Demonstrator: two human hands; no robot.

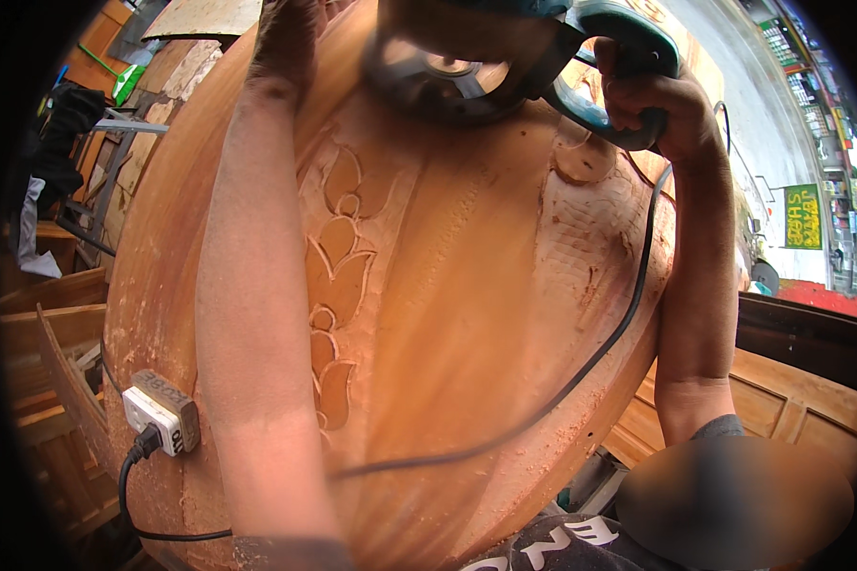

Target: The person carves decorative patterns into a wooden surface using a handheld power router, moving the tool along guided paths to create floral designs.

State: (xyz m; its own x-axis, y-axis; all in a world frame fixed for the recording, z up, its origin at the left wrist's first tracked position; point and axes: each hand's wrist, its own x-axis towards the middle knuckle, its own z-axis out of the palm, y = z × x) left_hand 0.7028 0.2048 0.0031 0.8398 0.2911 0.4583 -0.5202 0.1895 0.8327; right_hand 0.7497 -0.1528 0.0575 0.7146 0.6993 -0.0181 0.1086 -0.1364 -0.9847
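Note:
My right hand (pixel 643 100) wraps round the looped teal handle of a power tool (pixel 448 67), whose dark, round, motion-smeared base rests over a large wooden panel (pixel 448 285). Up at the top edge, my left hand (pixel 286 33) is left of the tool; its fingers are mostly out of view. Carved leaf shapes (pixel 343 266) run down the panel beside my left forearm, and a rougher chiselled band (pixel 586 228) lies toward the right, dusted with shavings. A black cord (pixel 571 385) loops across the surface.
A white socket (pixel 167 428) with a black plug sits on a block at the panel's lower left. Wooden parts (pixel 52 381) and black cloth (pixel 57 143) are at the left. A panelled door (pixel 781 390) lies right, with a street (pixel 781 143) beyond. A blurred oval covers the lower right.

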